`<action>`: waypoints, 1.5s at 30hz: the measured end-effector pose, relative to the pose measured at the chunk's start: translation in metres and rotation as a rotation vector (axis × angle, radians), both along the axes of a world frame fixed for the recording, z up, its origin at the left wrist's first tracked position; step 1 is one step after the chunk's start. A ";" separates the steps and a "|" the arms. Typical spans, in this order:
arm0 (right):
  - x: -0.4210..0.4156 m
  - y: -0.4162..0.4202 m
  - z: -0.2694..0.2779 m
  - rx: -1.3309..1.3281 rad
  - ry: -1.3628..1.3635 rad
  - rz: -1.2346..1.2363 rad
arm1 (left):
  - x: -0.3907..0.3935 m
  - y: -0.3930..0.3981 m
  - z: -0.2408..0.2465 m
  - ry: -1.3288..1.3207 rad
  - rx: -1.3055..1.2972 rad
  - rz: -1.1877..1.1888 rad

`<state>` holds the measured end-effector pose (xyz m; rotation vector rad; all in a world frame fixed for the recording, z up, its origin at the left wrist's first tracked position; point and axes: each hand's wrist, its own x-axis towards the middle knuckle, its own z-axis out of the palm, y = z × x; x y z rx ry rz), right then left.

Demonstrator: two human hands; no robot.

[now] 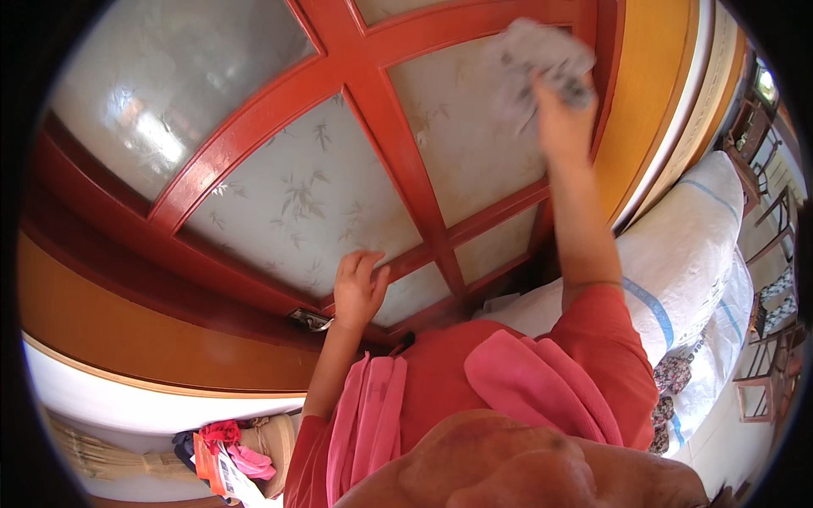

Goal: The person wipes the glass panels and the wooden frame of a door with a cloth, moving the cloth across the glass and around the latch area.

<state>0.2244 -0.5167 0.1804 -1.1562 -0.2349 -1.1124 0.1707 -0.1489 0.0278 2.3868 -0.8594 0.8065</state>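
A grey patterned cloth (540, 54), blurred, is in my right hand (567, 111), against the upper right glass pane of a red-framed door (406, 146). Under and beside the cloth, the frosted pane (467, 136) shows faint leaf patterns. My left hand (360, 289) is raised with bent fingers near the lower rail, beside another frosted pane (305, 197) with bamboo leaf motifs; nothing shows in it. A metal door handle (311, 319) lies just left of my left wrist. A pink towel (540, 381) hangs around the neck over a red shirt.
Large white woven sacks with blue stripes (673, 254) stand close by at the right. Wooden chairs (759, 387) are farther right. At lower left, a straw hat (276, 447), colored cloths (251, 461) and a straw broom (114, 454) lie near the white wall.
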 end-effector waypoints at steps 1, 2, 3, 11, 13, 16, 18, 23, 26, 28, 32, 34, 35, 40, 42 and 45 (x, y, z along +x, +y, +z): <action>0.019 -0.035 0.016 -0.176 -0.140 -0.308 | -0.003 0.010 -0.012 0.014 0.061 0.053; 0.028 -0.074 0.038 -0.351 -0.280 -0.640 | -0.004 0.015 -0.018 0.004 0.082 0.065; 0.036 -0.093 0.059 -0.438 -0.354 -0.888 | -0.006 0.027 -0.029 0.000 0.104 0.103; 0.037 -0.082 0.131 -1.147 -0.192 -1.145 | -0.037 0.093 -0.065 0.097 0.226 0.411; 0.038 -0.068 0.127 -1.122 -0.154 -1.076 | -0.042 0.102 -0.073 0.225 0.275 0.426; 0.030 -0.054 0.131 -1.110 -0.123 -0.991 | -0.041 0.107 -0.085 0.276 0.291 0.417; 0.025 -0.042 0.135 -1.112 -0.065 -0.901 | -0.037 0.110 -0.091 0.301 0.296 0.423; 0.012 0.053 0.143 -1.206 -0.298 -0.591 | -0.031 0.114 -0.098 0.357 0.345 0.522; -0.005 0.095 0.146 -1.130 -0.414 -0.567 | -0.027 0.112 -0.099 0.352 0.330 0.522; -0.007 0.092 0.143 -1.082 -0.438 -0.615 | -0.025 0.110 -0.099 0.329 0.319 0.506; 0.015 0.055 0.132 -1.119 -0.259 -0.599 | -0.030 0.114 -0.101 0.324 0.315 0.528; 0.023 0.028 0.131 -1.101 -0.108 -0.654 | -0.032 0.120 -0.105 0.286 0.303 0.506; 0.017 0.002 0.136 -1.081 -0.080 -0.727 | -0.025 0.114 -0.106 0.260 0.292 0.451; 0.041 -0.073 0.133 -0.817 0.170 -0.813 | -0.026 0.111 -0.106 0.279 0.354 0.529; 0.049 -0.067 0.128 -0.852 0.111 -0.953 | -0.024 0.112 -0.110 0.262 0.343 0.537; 0.046 -0.037 0.127 -0.897 -0.007 -0.961 | -0.020 0.110 -0.114 0.221 0.333 0.530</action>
